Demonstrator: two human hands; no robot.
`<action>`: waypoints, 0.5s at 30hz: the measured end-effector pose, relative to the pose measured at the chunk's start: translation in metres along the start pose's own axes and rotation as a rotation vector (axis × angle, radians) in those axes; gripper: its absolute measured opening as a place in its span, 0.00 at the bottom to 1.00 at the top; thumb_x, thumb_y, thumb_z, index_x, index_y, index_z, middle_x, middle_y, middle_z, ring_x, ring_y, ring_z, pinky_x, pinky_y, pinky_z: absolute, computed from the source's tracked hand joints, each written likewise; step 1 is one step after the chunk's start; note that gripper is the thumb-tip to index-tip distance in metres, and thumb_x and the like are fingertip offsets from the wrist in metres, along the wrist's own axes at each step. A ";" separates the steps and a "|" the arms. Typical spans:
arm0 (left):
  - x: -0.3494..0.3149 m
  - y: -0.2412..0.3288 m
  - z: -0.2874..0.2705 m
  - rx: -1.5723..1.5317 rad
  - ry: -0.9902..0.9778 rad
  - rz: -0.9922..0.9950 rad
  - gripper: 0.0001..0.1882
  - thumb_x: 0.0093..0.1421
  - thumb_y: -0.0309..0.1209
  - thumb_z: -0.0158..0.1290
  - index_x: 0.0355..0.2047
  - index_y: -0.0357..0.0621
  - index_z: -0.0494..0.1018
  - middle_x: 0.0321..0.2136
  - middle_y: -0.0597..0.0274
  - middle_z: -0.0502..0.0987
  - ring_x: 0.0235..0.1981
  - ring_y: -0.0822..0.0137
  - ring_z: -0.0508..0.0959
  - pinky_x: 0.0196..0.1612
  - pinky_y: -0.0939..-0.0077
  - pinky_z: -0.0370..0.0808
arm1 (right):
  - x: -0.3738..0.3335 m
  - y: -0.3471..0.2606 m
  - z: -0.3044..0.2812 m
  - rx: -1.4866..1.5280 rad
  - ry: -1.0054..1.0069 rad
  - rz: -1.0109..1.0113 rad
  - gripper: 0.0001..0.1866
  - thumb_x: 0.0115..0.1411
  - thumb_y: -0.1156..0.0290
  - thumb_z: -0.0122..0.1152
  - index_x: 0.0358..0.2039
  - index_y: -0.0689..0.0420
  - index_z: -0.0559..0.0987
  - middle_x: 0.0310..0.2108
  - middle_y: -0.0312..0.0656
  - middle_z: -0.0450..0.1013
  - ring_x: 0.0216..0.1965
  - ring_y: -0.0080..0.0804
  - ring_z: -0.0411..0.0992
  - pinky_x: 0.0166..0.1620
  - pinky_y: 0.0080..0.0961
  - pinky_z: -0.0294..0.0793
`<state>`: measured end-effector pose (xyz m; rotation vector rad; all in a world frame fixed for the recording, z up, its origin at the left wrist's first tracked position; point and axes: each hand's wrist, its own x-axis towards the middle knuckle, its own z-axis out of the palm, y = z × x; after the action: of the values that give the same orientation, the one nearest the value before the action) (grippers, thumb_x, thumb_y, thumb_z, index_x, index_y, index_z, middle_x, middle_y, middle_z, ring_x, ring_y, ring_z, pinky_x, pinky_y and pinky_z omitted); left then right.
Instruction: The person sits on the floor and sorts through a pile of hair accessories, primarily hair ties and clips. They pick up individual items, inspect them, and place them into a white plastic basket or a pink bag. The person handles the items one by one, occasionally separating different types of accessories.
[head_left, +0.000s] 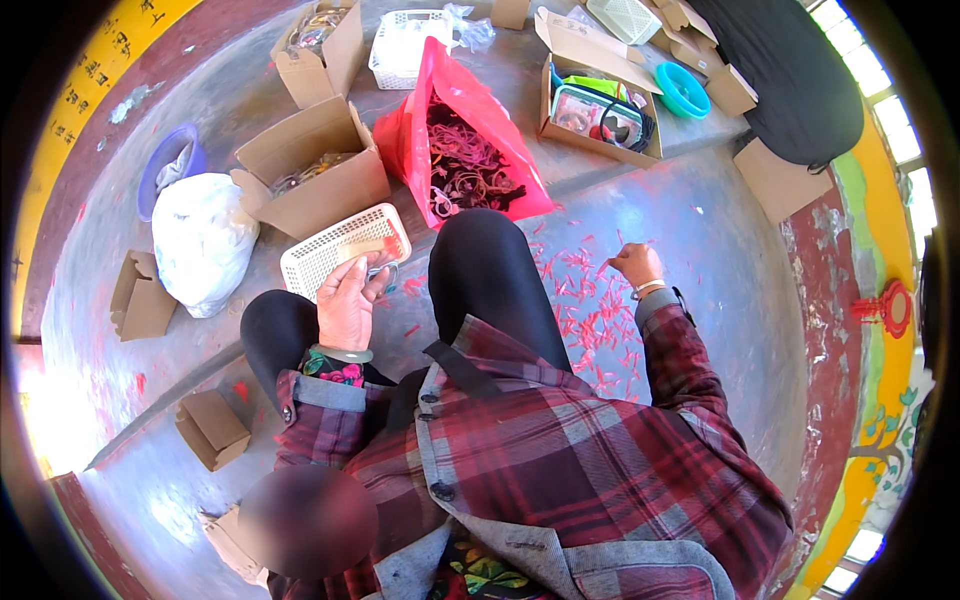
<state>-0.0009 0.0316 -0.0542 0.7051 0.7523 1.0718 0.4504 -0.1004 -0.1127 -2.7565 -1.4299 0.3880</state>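
Observation:
My left hand, a pale bangle at its wrist, is raised beside the cream plastic basket. Its thumb and fingers are closed round something small and shiny that I cannot make out. To the right of my bent knee, my right hand is held over the grey floor, with fingertips pinched together; whatever they hold is too small to tell. Many small red strips lie scattered below and left of that hand. In front of my knee stands a pink-red plastic bag, its mouth wide, with dark and pink stringy loops inside.
An open cardboard box sits left of the bag, near a stuffed white bag and a purple basin. Farther off are a white basket, a box of assorted items, a turquoise basin and black cloth.

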 end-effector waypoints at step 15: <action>0.003 -0.007 0.001 0.075 0.032 -0.060 0.11 0.62 0.27 0.44 0.39 0.31 0.71 0.39 0.52 0.74 0.43 0.64 0.74 0.46 0.70 0.73 | 0.007 0.067 0.069 0.674 -0.084 0.047 0.08 0.43 0.68 0.64 0.26 0.54 0.82 0.26 0.46 0.77 0.30 0.35 0.75 0.38 0.27 0.72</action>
<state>0.0043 0.0323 -0.0606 0.7261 0.8393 1.0061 0.4925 -0.1411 -0.1893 -2.2410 -0.9930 0.8175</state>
